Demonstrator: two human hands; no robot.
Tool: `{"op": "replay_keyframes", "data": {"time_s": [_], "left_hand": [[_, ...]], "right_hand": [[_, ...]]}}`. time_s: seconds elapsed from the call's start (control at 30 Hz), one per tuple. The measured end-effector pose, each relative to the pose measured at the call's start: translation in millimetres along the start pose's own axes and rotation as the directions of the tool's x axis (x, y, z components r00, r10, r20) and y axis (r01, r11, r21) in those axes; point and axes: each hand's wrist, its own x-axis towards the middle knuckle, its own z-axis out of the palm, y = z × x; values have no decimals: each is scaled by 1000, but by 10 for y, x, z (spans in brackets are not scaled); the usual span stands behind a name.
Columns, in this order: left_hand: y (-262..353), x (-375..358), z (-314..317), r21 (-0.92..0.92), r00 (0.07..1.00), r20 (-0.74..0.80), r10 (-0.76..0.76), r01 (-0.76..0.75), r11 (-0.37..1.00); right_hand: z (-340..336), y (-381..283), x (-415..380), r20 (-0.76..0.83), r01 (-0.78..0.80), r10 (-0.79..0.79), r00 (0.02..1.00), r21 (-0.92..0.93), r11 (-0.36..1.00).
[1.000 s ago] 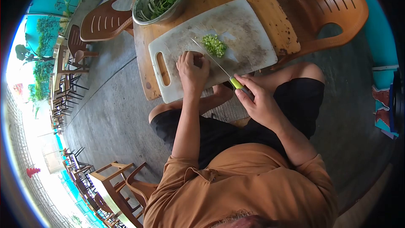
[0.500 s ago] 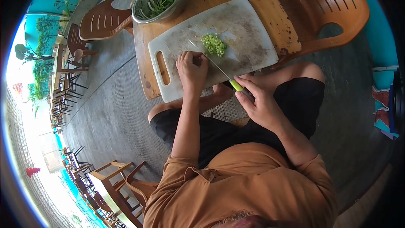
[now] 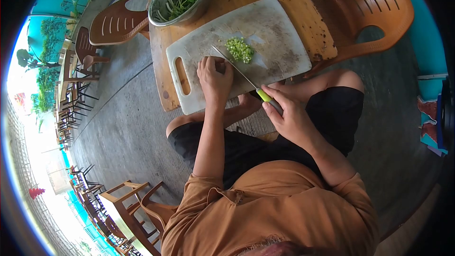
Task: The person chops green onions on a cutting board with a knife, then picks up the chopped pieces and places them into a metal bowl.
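Note:
My right hand (image 3: pixel 290 117) is wrapped round the green and grey handle of a knife (image 3: pixel 239 69). Its thin blade slants up and left across the white cutting board (image 3: pixel 279 26), passing close to the fingers of my left hand (image 3: pixel 214 77). Those fingers are curled down on the board, and whatever they press is hidden beneath them. Just beyond the blade lies a small pile of chopped pale green vegetable (image 3: pixel 240 50). Brown stains mark the board's surface, and a handle slot is cut through its left end.
A metal bowl (image 3: pixel 199 12) of leafy greens and pale strips stands at the table's far left. The board rests on a wooden table (image 3: pixel 303 12). Orange plastic chairs (image 3: pixel 379 4) stand to the right and a brown chair (image 3: pixel 116 21) to the left. My crossed legs are below the table edge.
The knife and my right hand have shifted very slightly up and left. My left hand and the chopped pile look nearly the same.

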Motion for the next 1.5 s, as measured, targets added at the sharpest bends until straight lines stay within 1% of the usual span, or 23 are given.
{"op": "replay_keyframes", "data": {"time_s": [0.07,0.13,0.17,0.23,0.33,0.4,0.53,0.6,0.67,0.73,0.8,0.97,1.03,1.1,1.23,1.33,1.37,1.43,1.5], "left_hand": [[-6,4,-11,5,1000,18,0,0,1000],[4,6,-2,10,999,36,4,-4,1000],[6,5,-7,22,999,41,15,-16,1000],[1,12,-24,40,999,43,25,-27,999],[23,17,-35,49,998,33,49,-51,998],[41,14,-44,-42,998,57,3,0,999],[43,20,-40,-35,999,47,-1,3,999],[37,21,-40,-9,999,32,25,-24,1000],[22,17,-31,-14,999,35,20,-19,1000],[20,13,-35,-19,999,35,14,-13,1000],[23,10,-43,-13,998,60,-15,16,1000],[3,12,-34,-1,998,57,-3,3,1000],[-1,17,-38,1,998,55,10,-10,1000],[8,17,-50,-7,996,84,-2,3,1000],[20,10,-47,-1,998,55,19,-19,1000],[15,0,-39,-30,999,49,-24,25,999],[13,1,-33,-23,999,48,-20,21,1000],[13,-4,-15,-21,998,54,-12,14,1000],[11,3,-14,-15,998,57,20,-20,1000]], "right_hand": [[-42,-11,-31,-19,5,-5,1000,4,1000],[-98,-65,-29,78,-118,111,991,94,988],[-94,-58,-28,76,-118,111,991,96,988],[-72,-42,-15,6,-38,38,999,79,996],[-73,-52,-9,2,-42,42,999,87,995],[-83,-58,-7,-3,-42,43,999,86,995],[-93,-69,-7,10,-48,47,999,117,992],[-103,-85,-5,21,-54,52,998,99,994],[-91,-86,-11,35,-60,57,998,82,995],[-74,-73,-14,34,-63,59,998,107,992],[-82,-92,-14,40,-66,63,997,95,993],[-55,-70,12,38,-66,63,997,80,995],[22,-5,47,3,-13,13,1000,1,1000],[107,8,111,-2,-27,27,1000,2,1000],[99,-16,130,1,-40,40,999,-10,999],[3,-33,47,-8,16,-16,1000,-14,1000],[-13,-20,24,-6,16,-16,1000,-14,1000],[-39,7,-24,13,-48,47,999,77,996],[-66,-43,-20,20,-72,70,997,70,995]]}}
